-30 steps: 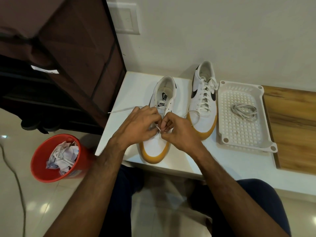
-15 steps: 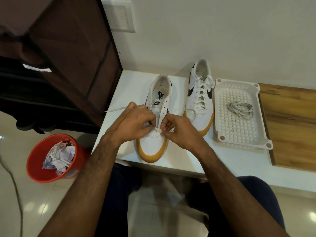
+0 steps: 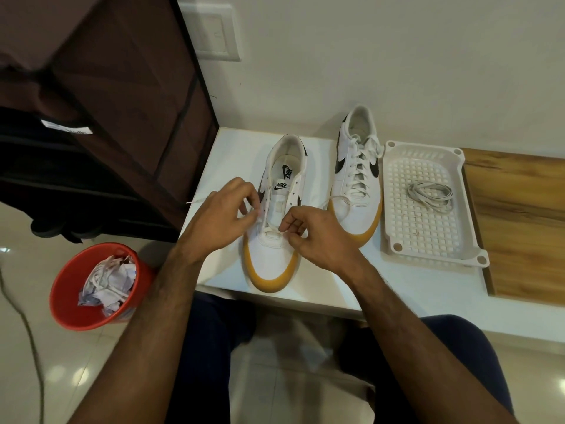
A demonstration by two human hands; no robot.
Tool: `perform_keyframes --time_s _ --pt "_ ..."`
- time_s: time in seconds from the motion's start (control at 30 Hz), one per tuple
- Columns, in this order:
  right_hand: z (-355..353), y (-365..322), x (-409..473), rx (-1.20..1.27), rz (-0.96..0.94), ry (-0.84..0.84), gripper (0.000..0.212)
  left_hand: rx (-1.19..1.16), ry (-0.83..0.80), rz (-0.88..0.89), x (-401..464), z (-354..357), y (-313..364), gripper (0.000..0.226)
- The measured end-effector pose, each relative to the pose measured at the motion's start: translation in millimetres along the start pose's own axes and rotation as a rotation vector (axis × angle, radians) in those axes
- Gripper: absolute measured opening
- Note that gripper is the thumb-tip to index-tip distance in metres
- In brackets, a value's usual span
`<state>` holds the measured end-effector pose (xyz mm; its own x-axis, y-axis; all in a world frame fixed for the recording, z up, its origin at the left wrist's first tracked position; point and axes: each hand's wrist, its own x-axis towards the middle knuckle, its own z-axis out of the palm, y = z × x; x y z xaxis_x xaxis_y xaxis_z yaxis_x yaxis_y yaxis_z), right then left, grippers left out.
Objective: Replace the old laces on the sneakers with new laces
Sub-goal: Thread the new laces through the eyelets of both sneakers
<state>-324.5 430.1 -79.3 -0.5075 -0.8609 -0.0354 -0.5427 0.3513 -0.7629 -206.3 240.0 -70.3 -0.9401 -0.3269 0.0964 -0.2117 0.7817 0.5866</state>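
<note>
Head view: both hands [image 3: 318, 240] pinching lace [image 3: 272, 231]

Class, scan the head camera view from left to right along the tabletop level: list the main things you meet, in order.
Red bin → sneaker being laced → fully laced sneaker → white plastic tray holding a coiled lace → wooden board.
</note>
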Motion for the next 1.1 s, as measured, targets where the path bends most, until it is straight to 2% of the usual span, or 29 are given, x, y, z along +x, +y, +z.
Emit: perform_keyframes --time_s 0.1,0.23,0.37,0.6,0.9,1.1 --pt "2 -3 1 -0.072 -0.049 0.031 0.009 0.087 -0.014 -0.067 0 1 -4 0.003" --pt "12 -7 3 -0.184 -0.046 0.106 0.007 0.156 -0.059 -0.108 2 8 -4 0.021" --pt "23 -10 3 -0.201 0.034 0.202 0.012 0.119 -0.103 -0.127 5 11 -3 0.024" --pt "34 -15 4 -0.180 0.114 0.272 0.009 -0.018 -0.189 -0.206 0 3 -9 0.011" --pt "33 -20 2 -0.174 0.111 0.289 0.011 0.022 -0.119 -0.053 -2 -3 -4 0.012" --pt "31 -21 1 -0.189 0.124 0.270 0.011 0.369 -0.011 0.206 1 -3 5 0.014"
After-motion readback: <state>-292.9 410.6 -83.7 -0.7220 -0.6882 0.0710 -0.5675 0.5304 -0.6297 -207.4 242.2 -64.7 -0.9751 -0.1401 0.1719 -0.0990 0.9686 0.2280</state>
